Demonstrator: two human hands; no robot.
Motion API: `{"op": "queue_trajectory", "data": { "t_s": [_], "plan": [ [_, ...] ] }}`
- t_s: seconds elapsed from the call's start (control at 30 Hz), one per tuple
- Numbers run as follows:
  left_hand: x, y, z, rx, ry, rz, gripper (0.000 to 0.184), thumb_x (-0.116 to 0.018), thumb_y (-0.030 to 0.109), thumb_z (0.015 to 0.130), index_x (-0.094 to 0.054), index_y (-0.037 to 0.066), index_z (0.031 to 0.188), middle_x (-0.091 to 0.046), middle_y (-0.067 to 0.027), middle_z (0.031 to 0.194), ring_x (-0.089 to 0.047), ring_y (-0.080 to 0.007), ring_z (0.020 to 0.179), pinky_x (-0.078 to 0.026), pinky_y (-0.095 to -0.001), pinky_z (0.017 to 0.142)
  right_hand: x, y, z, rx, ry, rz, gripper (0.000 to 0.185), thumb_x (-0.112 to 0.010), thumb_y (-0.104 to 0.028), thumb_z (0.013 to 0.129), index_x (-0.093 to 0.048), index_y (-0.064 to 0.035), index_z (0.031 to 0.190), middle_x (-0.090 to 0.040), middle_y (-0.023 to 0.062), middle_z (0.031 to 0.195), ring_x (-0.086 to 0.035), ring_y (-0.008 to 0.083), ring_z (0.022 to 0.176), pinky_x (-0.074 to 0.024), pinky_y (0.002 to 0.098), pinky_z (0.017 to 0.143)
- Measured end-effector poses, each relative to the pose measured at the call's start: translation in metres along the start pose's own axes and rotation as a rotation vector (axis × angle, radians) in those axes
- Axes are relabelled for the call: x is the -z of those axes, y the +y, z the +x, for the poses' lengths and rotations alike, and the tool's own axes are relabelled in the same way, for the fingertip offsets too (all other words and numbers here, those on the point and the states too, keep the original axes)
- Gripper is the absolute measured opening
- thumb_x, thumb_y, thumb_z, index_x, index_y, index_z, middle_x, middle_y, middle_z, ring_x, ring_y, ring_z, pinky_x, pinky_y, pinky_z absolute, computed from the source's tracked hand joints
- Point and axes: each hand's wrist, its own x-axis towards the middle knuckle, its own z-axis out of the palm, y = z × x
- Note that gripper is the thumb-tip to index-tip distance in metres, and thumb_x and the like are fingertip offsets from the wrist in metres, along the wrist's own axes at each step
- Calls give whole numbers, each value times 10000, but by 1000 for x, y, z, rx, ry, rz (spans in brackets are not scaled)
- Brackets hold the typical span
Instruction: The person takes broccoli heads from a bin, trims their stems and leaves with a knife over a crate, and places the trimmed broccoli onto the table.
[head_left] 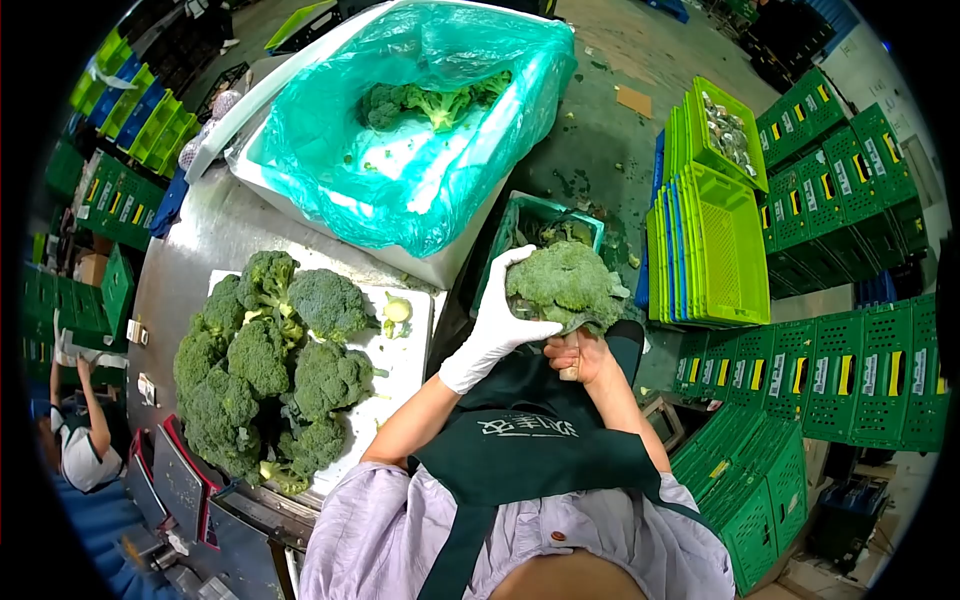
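Note:
My left hand [500, 310], in a white glove, grips a large broccoli head [565, 284] from its left side, thumb below and fingers above. Under the same head my right hand [580, 357] is bare, its fingers curled round a pale handle or stem whose far end is hidden by the broccoli. To the left, several broccoli heads [258, 357] are piled on a white board [385, 368], beside a small cut piece of stem [397, 308]. Ahead stands a white box with a teal plastic liner [310, 130], holding a few broccoli pieces [440, 105].
A green crate [512, 212] with scraps sits low beyond the held broccoli. Lime and blue crates [725, 240] are stacked at the right, with green crates [840, 372] behind and below. The metal table [185, 265] runs along the left. Another person [90, 440] is at far left.

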Motion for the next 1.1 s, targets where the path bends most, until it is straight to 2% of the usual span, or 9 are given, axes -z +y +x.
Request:
{"op": "queue_trajectory", "data": {
  "t_s": [0.17,0.23,0.27,0.5,0.6,0.73,0.8,0.93,1.1],
  "plan": [
    [-5,9,-4,-310,2,359,963,-904,237,507,-343,72,1271,-375,-193,1346,-432,-297,1221,-368,-405,1018,8,1,-7,32,-56,-29,342,-448,-379,923,-523,-84,1081,-545,33,779,-417,98,483,-357,215,407],
    [-9,12,-4,-363,13,405,937,-899,232,516,-350,70,1258,-377,-208,1336,-440,-314,1209,-381,-410,1001,-37,7,-10,315,393,-123,320,-454,-360,929,-517,-91,1091,-570,23,823,-406,97,462,-354,205,384],
    [-10,13,-4,-419,28,453,912,-895,227,525,-358,69,1245,-380,-223,1326,-448,-331,1198,-394,-415,984,8,0,-5,219,-156,-46,356,-453,-348,946,-498,-97,1195,-613,62,1016,-563,149,617,-452,242,444],
    [-11,17,-8,-485,49,495,842,-863,130,522,-396,79,1220,-398,-224,1321,-453,-377,1185,-415,-433,963,-45,5,-4,409,80,-29,427,-428,-344,968,-435,-102,1320,-550,101,1245,-611,234,984,-554,333,706],
    [-12,13,-9,-538,18,518,854,-869,110,518,-406,80,1235,-400,-200,1333,-447,-375,1199,-416,-428,970,-22,0,8,493,-213,-121,470,-408,-343,981,-372,-107,1386,-436,102,1396,-463,265,1246,-454,399,980],
    [-13,11,-11,-513,1,509,893,-871,123,527,-388,75,1275,-374,-209,1359,-422,-384,1231,-397,-433,996,-12,-8,9,858,-24,-1276,468,-401,-357,981,-378,-110,1377,-453,104,1377,-476,273,1231,-415,432,1020],
    [-12,10,-12,-509,-27,519,986,-900,232,552,-331,54,1336,-357,-240,1366,-410,-379,1243,-376,-434,1010,-18,-14,5,415,-315,-122,463,-381,-363,986,-375,-121,1381,-453,112,1377,-474,291,1230,-411,454,1017],
    [-13,8,-16,-452,-31,513,1083,-907,230,547,-270,8,1395,-320,-195,1410,-396,-315,1269,-364,-385,1032,-11,-19,7,508,-216,-400,432,-356,-356,994,-395,-130,1360,-460,120,1369,-479,299,1220,-407,470,1014],
    [-11,8,-18,-393,-55,499,1085,-905,205,551,-261,-2,1400,-323,-186,1409,-403,-302,1264,-366,-375,1031,-7,-26,6,503,-434,-190,415,-352,-350,995,-418,-120,1333,-487,115,1332,-507,288,1178,-419,455,1001]
  ]
}}
